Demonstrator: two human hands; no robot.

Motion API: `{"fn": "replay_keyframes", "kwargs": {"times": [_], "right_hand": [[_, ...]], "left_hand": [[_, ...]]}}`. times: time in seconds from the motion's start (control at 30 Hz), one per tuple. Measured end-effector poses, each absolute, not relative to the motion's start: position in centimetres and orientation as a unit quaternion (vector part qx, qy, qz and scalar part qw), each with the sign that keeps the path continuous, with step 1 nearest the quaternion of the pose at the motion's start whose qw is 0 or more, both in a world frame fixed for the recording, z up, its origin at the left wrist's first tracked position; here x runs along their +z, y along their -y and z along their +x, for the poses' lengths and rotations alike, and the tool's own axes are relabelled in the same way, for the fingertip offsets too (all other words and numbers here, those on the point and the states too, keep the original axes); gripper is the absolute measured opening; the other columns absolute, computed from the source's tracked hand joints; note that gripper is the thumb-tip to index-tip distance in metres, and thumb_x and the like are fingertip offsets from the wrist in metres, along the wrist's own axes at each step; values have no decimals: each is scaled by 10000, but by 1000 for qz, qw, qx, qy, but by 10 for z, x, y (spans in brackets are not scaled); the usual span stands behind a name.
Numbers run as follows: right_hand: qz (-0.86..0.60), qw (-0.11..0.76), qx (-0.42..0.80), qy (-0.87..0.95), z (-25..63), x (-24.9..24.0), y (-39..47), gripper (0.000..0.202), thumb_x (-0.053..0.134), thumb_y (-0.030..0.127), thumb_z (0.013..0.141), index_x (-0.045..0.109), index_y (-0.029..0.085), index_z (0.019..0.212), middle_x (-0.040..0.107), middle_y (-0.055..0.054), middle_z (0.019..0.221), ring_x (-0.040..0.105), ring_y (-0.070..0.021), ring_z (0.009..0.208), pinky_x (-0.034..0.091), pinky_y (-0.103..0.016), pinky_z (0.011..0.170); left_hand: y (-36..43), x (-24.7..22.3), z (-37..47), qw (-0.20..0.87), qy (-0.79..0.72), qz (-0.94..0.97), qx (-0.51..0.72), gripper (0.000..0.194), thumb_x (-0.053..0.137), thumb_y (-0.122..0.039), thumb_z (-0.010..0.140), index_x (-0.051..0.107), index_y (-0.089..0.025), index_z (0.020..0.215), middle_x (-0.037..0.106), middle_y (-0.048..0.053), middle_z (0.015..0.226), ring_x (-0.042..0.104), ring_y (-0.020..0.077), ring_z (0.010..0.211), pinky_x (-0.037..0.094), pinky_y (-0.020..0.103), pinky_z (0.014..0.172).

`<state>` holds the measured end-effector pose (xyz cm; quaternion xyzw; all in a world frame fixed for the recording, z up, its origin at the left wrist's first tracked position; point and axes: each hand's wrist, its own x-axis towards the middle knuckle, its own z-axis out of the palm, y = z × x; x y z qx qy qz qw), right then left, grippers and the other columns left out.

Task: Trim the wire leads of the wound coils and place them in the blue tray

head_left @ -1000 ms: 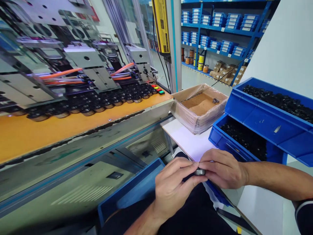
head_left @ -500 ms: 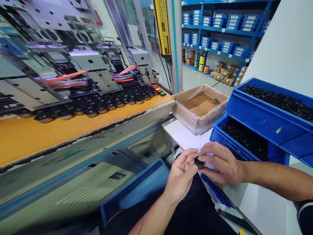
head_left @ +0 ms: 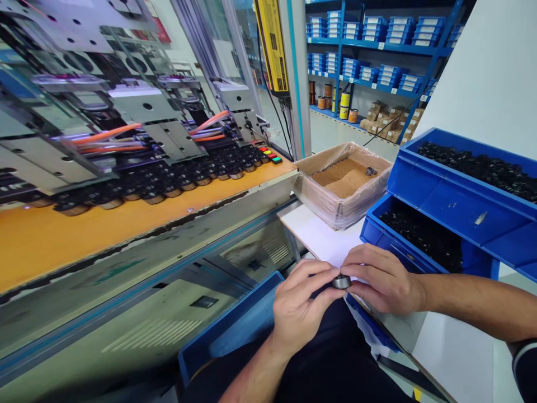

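A small round part [head_left: 341, 281], with a grey metallic side and a black top, is held between both hands above the lap. My left hand [head_left: 300, 305] pinches it from the left with thumb and fingertips. From the right, my right hand [head_left: 380, 280] grips the same part, its thumb low and its fingers near the top edge. The fingertips hide some of the part's rim.
Two stacked blue bins [head_left: 461, 221] of black pieces stand at the right. A plastic-lined carton [head_left: 339, 210] sits on the white table. At left, black round parts [head_left: 153, 193] line the machine's orange ledge [head_left: 104, 224]. A blue tray [head_left: 239, 324] lies below.
My left hand has shifted its fingers over the part's left side. The part now shows its grey side more clearly between both hands. The camera view has moved slightly.
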<state>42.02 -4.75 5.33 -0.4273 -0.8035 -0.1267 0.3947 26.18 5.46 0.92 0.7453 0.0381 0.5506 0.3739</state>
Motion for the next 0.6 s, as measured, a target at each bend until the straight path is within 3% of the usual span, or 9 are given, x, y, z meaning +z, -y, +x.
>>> {"fn": "replay_keyframes", "kwargs": {"times": [0.17,0.27,0.4,0.5,0.6], "right_hand": [[-418,390,-117,812,420,55,47,159,521,106,945,575,57,1086,642,-141,893,613,-203,852,598,-363,751],[-457,361,-136,801,421,52,48,219,566,161,945,573,53,1136,656,-164,972,636,-225,934,601,-366,819],[-492,311,-157,798,427,40,51,344,563,270,965,540,70,1244,629,-195,1160,616,-260,1091,587,-390,909],[-495,293,-152,804,432,31,52,297,518,232,982,556,108,1249,618,-166,1208,607,-245,1122,575,-379,933],[-487,278,-151,814,432,25,52,284,438,191,1003,568,113,1244,619,-145,1223,602,-223,1137,559,-355,954]], "left_hand": [[-48,8,263,373,-40,748,547,234,764,-226,775,744,-240,1008,732,40,828,678,163,729,558,282,676],[-53,6,259,352,-75,763,537,188,729,-223,811,731,-222,999,716,50,864,680,159,753,550,264,682],[-107,17,232,188,-227,766,572,147,700,-245,821,728,-207,961,665,54,889,641,169,803,518,294,750],[-172,37,193,63,-416,740,525,208,664,-358,819,720,-185,920,619,34,783,582,171,737,480,308,752],[-231,56,156,24,-492,731,473,180,659,-313,784,706,-160,866,553,-2,630,550,183,660,447,315,713]]}}
